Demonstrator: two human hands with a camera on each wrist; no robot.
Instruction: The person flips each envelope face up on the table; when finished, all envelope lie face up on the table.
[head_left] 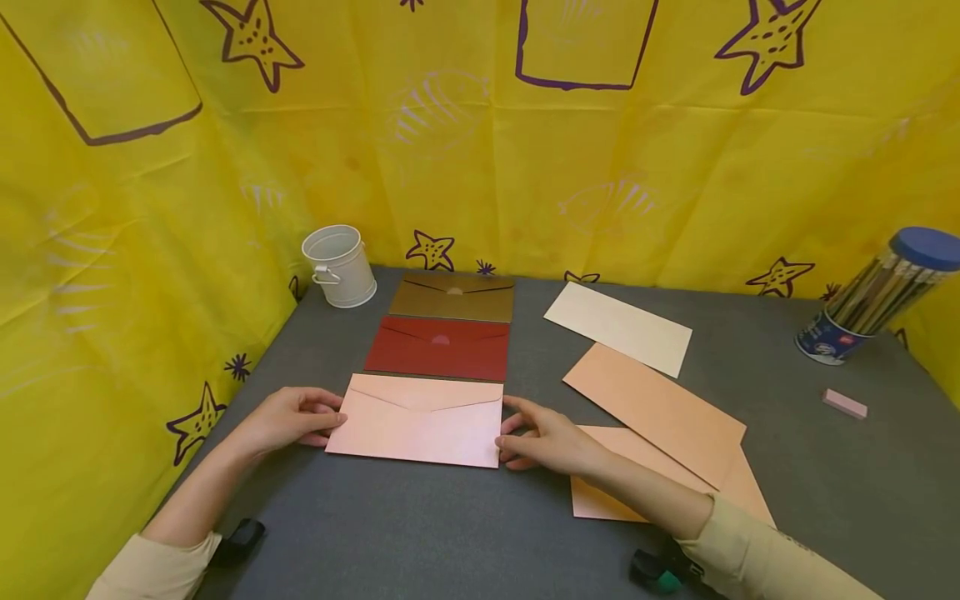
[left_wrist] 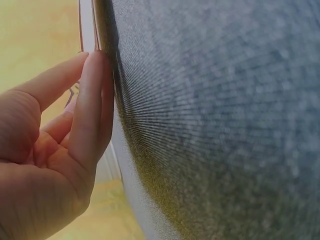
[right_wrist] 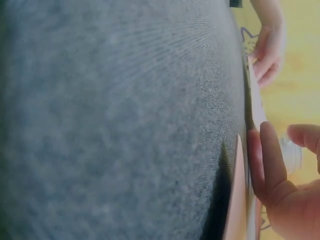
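A pale pink envelope (head_left: pixel 423 425) lies flap side up below a red envelope (head_left: pixel 450 354) and an olive-gold envelope (head_left: pixel 465 306), all in a column. My left hand (head_left: pixel 296 417) pinches the pink envelope's left edge. In the left wrist view, thumb and fingertips of the left hand (left_wrist: pixel 75 115) meet at that edge. At the opposite edge is my right hand (head_left: pixel 551 442). From the right wrist, the right hand (right_wrist: pixel 285 175) shows its thumb raised apart from its fingers, which reach along the edge nearly straight.
To the right lie a cream envelope (head_left: pixel 622 327) and two overlapping peach envelopes, the upper peach one (head_left: pixel 660 408) partly covering the lower (head_left: pixel 607 500). A white bucket (head_left: pixel 341 267) stands back left. Far right are a tub of pencils (head_left: pixel 873 300) and a pink eraser (head_left: pixel 844 404).
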